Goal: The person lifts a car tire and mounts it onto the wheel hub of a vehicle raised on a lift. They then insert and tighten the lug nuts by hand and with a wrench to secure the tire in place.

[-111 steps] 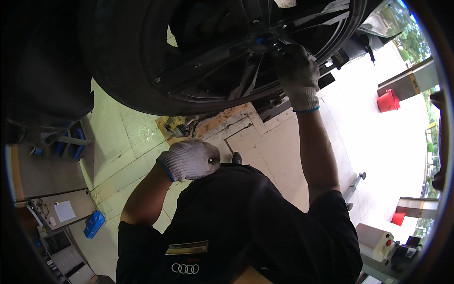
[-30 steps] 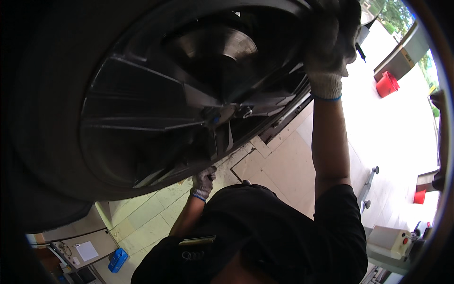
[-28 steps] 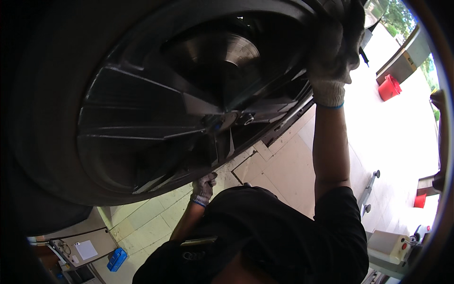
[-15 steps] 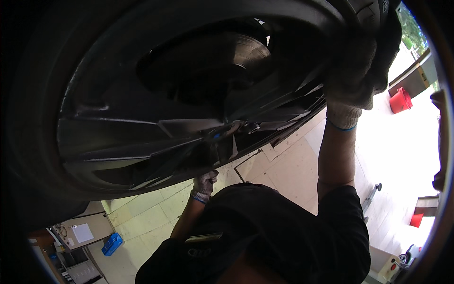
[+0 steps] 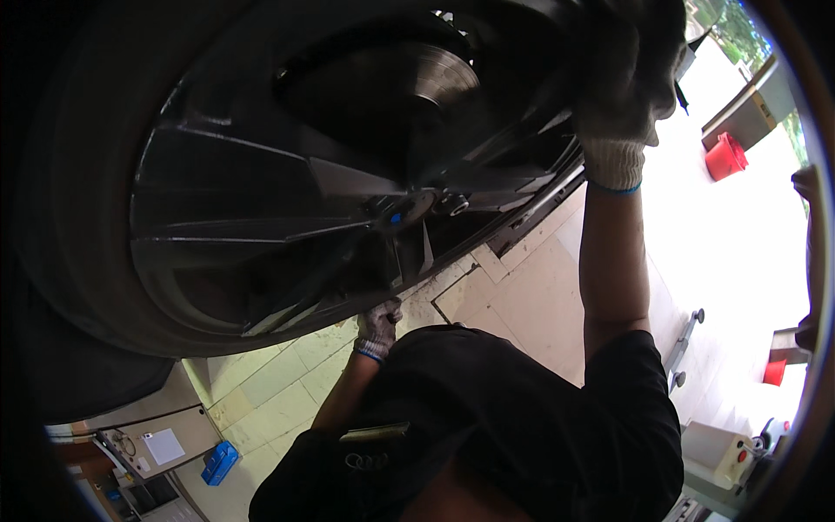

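Gloves cover both hands, and both hands are on the big black wheel (image 5: 287,174) that fills the upper left of the head view. The right hand (image 5: 622,96), in a white knit glove with a blue cuff line, is wrapped over the wheel's upper right edge — fingers curled around the tyre and rim, so it is gripping, though the fingertips themselves are hidden behind the rubber. The left hand (image 5: 379,324) reaches up to the wheel's lower edge from below; only the glove's back and wrist show, the fingers vanish into the dark between the spokes, and I cannot tell whether it is clenched or flat against the rim.

At the wheel's centre sits the hub (image 5: 409,209), with a small blue spot on it and a nut-like piece just to its right, both too blurred to name further. Behind the spokes, above the hub, a brake disc (image 5: 409,83) shows dimly. The tyre's left side is lost in shadow and cut off by the picture's dark rim.

Below the wheel lie pale floor tiles (image 5: 278,383). Far below and left of it a small blue box (image 5: 219,461) rests on the floor. Right of the wheel, well apart, stands a red bucket (image 5: 724,157) — partly washed out by daylight.
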A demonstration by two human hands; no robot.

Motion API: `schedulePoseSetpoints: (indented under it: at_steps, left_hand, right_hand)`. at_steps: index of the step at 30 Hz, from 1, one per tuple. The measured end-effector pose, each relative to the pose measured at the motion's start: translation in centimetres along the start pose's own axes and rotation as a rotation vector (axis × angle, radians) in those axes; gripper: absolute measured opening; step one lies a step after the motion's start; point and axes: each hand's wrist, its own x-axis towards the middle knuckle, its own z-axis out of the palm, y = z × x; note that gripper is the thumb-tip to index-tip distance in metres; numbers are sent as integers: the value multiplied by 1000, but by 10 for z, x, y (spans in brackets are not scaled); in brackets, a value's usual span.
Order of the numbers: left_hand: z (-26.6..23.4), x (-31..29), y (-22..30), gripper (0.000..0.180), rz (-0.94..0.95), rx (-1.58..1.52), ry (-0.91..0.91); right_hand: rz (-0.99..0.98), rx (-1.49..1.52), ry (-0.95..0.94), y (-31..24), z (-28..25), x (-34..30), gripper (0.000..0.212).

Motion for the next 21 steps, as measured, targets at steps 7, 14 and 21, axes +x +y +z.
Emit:
schedulePoseSetpoints:
  at_steps: [7,14,21]
  left_hand:
    - [8,-3,4,15,-27,68,72]
    - [13,-6,11,11,-45,122,16]
    - [17,-3,16,8,-121,137,-23]
  right_hand:
    - [-26,-47,-124,-76,-53,-64,40]
    - [353,40,-541,-138,-53,-152,46]
    - [289,-52,-580,-140,-51,-134,39]
